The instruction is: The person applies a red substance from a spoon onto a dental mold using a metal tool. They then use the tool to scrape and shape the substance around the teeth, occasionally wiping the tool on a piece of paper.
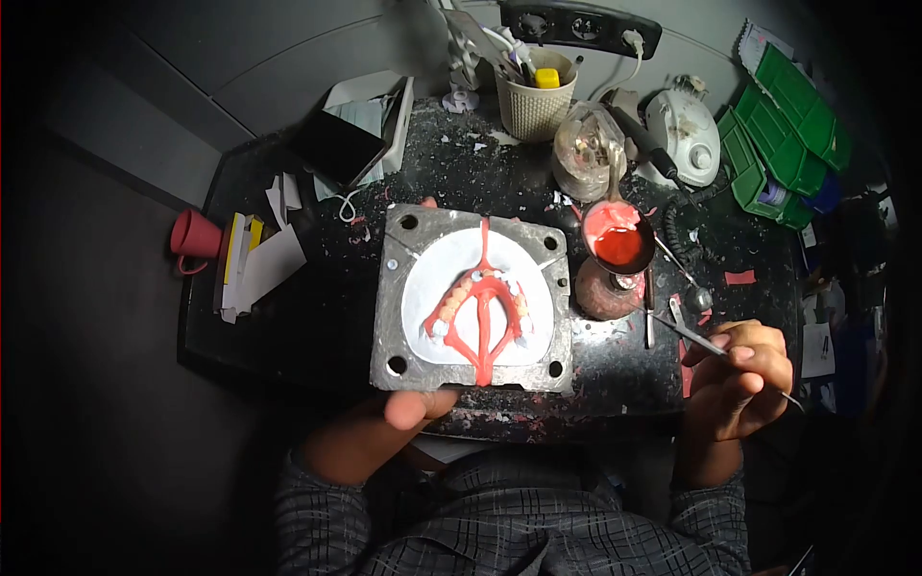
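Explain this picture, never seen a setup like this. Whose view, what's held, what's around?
No machine here: one person works bare-handed, filmed by a camera worn on their head, looking forward and down. The left hand holds up a metal block; its front shows a white disc bearing teeth and red strips. The right hand holds a thin metal tool. On the dark table are a pen cup and green bins; a small pan contains something glossy red.

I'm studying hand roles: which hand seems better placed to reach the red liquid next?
Probably the right hand: it holds a slim silver metal tool near the round dark pan; the left hand supports the grey square metal block.
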Demonstrator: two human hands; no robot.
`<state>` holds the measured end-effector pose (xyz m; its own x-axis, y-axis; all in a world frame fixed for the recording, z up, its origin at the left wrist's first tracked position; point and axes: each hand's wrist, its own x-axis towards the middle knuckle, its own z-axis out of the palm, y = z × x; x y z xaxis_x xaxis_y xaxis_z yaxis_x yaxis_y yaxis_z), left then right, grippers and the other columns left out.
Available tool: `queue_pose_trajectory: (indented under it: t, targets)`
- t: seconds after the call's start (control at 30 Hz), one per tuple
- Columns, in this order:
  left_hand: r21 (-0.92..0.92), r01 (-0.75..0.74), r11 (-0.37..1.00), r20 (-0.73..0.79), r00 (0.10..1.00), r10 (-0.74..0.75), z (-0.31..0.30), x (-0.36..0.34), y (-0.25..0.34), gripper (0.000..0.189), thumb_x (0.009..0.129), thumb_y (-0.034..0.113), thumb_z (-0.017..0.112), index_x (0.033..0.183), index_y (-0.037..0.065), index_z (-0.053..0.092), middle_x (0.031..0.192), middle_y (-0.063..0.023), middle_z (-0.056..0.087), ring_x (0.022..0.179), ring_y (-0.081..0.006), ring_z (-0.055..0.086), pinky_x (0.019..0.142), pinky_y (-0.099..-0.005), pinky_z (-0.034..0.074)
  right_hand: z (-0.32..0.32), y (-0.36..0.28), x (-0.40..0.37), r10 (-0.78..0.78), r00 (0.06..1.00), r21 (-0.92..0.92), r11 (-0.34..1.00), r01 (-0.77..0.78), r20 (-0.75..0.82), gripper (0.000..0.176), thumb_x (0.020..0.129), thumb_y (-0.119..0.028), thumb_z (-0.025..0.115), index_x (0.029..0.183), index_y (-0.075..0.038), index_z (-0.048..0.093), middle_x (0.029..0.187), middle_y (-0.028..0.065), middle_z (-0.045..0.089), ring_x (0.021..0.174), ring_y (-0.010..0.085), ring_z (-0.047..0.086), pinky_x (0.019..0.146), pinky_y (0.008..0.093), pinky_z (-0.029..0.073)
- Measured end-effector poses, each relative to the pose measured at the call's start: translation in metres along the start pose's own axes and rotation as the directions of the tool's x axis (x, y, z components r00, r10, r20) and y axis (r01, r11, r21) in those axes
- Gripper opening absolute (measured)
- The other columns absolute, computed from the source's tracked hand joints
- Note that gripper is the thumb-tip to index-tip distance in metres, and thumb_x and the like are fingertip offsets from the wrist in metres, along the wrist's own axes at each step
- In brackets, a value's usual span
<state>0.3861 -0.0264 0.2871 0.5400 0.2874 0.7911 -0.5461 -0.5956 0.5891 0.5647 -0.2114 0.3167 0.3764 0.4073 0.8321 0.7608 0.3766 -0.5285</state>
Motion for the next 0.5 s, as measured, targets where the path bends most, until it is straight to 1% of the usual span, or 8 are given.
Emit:
queue_pose_trajectory:
  t: [0.07, 0.1, 0.13, 0.2, 0.23, 0.27, 0.33, 0.5]
  targets:
    - [0.061, -0.056, 0.997, 0.025, 0.998, 0.054, 0.005, -0.002, -0.004, 0.129, 0.070, 0.098, 0.038, 0.159, 0.006, 0.018, 0.157, -0.0254, 0.034, 0.145, -0.0374, 0.037, 0.119, -0.0522, 0.035, -0.001, -0.004, -0.004, 0.000, 0.994, 0.002, 1.000, -0.001, 0.107, 0.032, 0.104, -0.034, 0.057, 0.101, -0.002, 0.058, 0.086, 0.0115, 0.063, 0.068, 0.0214, 0.068, 0.057, 0.0297, 0.057]
    - [0.086, -0.076, 0.993, 0.032, 0.997, 0.074, 0.006, -0.003, -0.006, 0.129, 0.070, 0.098, 0.038, 0.159, 0.006, 0.019, 0.157, -0.0253, 0.034, 0.145, -0.0374, 0.037, 0.119, -0.0522, 0.035, 0.000, -0.008, -0.003, -0.027, 0.988, 0.017, 1.000, 0.025, 0.155, 0.029, 0.101, -0.030, 0.062, 0.102, -0.001, 0.063, 0.089, 0.0124, 0.067, 0.073, 0.0242, 0.072, 0.061, 0.0313, 0.059]
    - [0.104, -0.090, 0.991, 0.038, 0.996, 0.087, 0.007, -0.004, -0.008, 0.129, 0.070, 0.098, 0.038, 0.159, 0.006, 0.019, 0.157, -0.0253, 0.034, 0.145, -0.0374, 0.038, 0.119, -0.0522, 0.035, -0.001, -0.007, -0.003, -0.061, 0.968, 0.026, 0.998, 0.056, 0.243, 0.025, 0.097, -0.025, 0.070, 0.101, 0.000, 0.066, 0.091, 0.0121, 0.069, 0.075, 0.0243, 0.073, 0.063, 0.0320, 0.061]
    - [0.132, -0.120, 0.984, 0.048, 0.992, 0.115, 0.011, -0.005, -0.010, 0.130, 0.070, 0.098, 0.038, 0.159, 0.006, 0.019, 0.157, -0.0252, 0.034, 0.145, -0.0374, 0.038, 0.119, -0.0522, 0.036, 0.003, -0.010, 0.006, -0.161, 0.911, 0.052, 0.987, 0.153, 0.379, 0.025, 0.091, -0.021, 0.076, 0.102, 0.000, 0.069, 0.094, 0.0130, 0.070, 0.078, 0.0244, 0.074, 0.065, 0.0325, 0.062]
    - [0.141, -0.130, 0.981, 0.052, 0.991, 0.123, 0.012, -0.006, -0.010, 0.130, 0.070, 0.098, 0.038, 0.159, 0.006, 0.019, 0.157, -0.0252, 0.034, 0.145, -0.0374, 0.038, 0.119, -0.0522, 0.036, 0.005, -0.013, 0.010, -0.164, 0.886, 0.060, 0.986, 0.153, 0.434, 0.027, 0.085, -0.016, 0.081, 0.104, 0.001, 0.070, 0.097, 0.0143, 0.071, 0.080, 0.0245, 0.074, 0.067, 0.0327, 0.064]
    - [0.150, -0.134, 0.980, 0.053, 0.990, 0.128, 0.012, -0.006, -0.011, 0.130, 0.070, 0.098, 0.038, 0.159, 0.006, 0.019, 0.157, -0.0251, 0.034, 0.144, -0.0374, 0.038, 0.119, -0.0521, 0.036, 0.010, -0.010, 0.008, -0.177, 0.881, 0.091, 0.984, 0.152, 0.439, 0.031, 0.083, -0.013, 0.082, 0.107, 0.002, 0.070, 0.098, 0.0152, 0.071, 0.081, 0.0250, 0.075, 0.067, 0.0332, 0.064]
    - [0.159, -0.142, 0.977, 0.065, 0.989, 0.133, 0.010, -0.006, -0.009, 0.130, 0.070, 0.098, 0.037, 0.159, 0.006, 0.019, 0.156, -0.0251, 0.034, 0.144, -0.0373, 0.038, 0.118, -0.0521, 0.036, 0.012, -0.012, 0.009, -0.157, 0.863, 0.047, 0.987, 0.153, 0.481, 0.033, 0.082, -0.012, 0.082, 0.108, 0.004, 0.070, 0.098, 0.0153, 0.072, 0.082, 0.0257, 0.075, 0.067, 0.0339, 0.064]
    - [0.164, -0.161, 0.973, 0.081, 0.985, 0.149, 0.004, -0.004, -0.005, 0.130, 0.069, 0.099, 0.037, 0.158, 0.005, 0.020, 0.156, -0.0249, 0.035, 0.144, -0.0373, 0.038, 0.118, -0.0521, 0.036, 0.010, -0.015, 0.005, -0.133, 0.885, 0.025, 0.990, 0.136, 0.446, 0.032, 0.083, -0.008, 0.082, 0.108, 0.005, 0.069, 0.097, 0.0159, 0.073, 0.080, 0.0265, 0.075, 0.067, 0.0338, 0.063]
